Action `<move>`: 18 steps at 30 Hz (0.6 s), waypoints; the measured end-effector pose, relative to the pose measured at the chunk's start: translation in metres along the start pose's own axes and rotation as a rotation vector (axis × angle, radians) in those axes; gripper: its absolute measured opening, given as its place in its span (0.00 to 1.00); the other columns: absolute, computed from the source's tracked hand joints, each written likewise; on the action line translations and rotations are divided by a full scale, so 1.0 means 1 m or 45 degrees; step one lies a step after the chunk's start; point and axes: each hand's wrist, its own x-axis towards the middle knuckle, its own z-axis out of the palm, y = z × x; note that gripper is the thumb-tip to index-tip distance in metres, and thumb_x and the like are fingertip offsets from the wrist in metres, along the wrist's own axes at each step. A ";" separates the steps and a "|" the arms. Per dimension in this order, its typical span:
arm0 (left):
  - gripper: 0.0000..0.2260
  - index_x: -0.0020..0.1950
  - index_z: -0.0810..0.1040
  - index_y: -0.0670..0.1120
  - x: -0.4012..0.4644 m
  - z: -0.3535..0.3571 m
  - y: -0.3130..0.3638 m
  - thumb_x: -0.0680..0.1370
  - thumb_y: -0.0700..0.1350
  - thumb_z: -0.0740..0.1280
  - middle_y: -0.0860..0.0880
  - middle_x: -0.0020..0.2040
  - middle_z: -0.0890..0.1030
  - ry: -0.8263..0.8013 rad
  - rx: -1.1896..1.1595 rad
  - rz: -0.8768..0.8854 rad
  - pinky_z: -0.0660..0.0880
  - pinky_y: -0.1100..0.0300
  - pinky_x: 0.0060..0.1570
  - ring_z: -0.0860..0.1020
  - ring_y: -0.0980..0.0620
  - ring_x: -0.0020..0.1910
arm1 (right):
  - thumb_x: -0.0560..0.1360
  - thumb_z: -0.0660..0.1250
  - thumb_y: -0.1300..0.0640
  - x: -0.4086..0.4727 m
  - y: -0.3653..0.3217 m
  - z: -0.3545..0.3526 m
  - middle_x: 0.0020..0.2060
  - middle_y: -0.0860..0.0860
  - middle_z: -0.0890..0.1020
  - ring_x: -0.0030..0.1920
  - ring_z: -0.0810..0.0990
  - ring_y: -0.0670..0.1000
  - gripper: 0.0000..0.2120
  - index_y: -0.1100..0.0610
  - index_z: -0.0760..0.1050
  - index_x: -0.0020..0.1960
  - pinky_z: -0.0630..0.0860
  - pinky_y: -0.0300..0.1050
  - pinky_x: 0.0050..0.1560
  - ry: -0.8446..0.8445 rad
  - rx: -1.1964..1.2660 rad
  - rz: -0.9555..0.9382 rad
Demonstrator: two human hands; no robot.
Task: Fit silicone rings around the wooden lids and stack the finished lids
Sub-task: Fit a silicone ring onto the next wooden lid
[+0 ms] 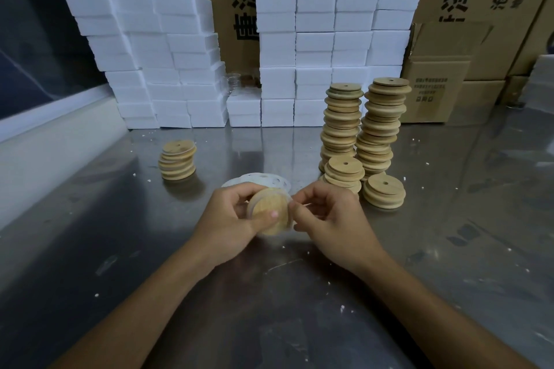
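Gripping wooden lid [271, 214] in left hand [230, 220], right hand [326, 216] pinching clear silicone ring [290, 204] at lid's edge, above steel table [120, 234].

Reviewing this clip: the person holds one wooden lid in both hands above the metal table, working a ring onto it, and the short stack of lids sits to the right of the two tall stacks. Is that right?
Not quite. The head view shows the short stack to the left of the two tall stacks, not the right. The rest holds: the left hand and right hand hold one wooden lid above the metal table, working a ring onto it.
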 end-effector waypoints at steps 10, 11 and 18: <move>0.11 0.49 0.82 0.45 0.002 -0.013 0.004 0.67 0.40 0.73 0.51 0.45 0.86 -0.116 -0.231 -0.070 0.78 0.66 0.41 0.83 0.57 0.43 | 0.74 0.72 0.63 0.004 -0.007 -0.005 0.38 0.56 0.86 0.43 0.85 0.62 0.03 0.59 0.83 0.42 0.81 0.64 0.50 -0.037 0.146 0.037; 0.12 0.49 0.83 0.46 0.003 -0.014 0.005 0.66 0.42 0.72 0.51 0.46 0.86 -0.125 -0.239 -0.078 0.78 0.65 0.41 0.83 0.56 0.44 | 0.74 0.72 0.64 0.003 -0.008 -0.005 0.38 0.57 0.86 0.43 0.85 0.62 0.03 0.59 0.83 0.42 0.81 0.65 0.50 -0.048 0.166 0.043; 0.13 0.49 0.84 0.45 0.002 -0.012 0.002 0.65 0.43 0.73 0.44 0.46 0.85 -0.060 -0.380 -0.191 0.80 0.60 0.39 0.83 0.51 0.43 | 0.75 0.73 0.62 0.001 -0.007 -0.005 0.37 0.55 0.86 0.41 0.85 0.58 0.03 0.59 0.83 0.42 0.82 0.60 0.49 -0.097 0.141 0.048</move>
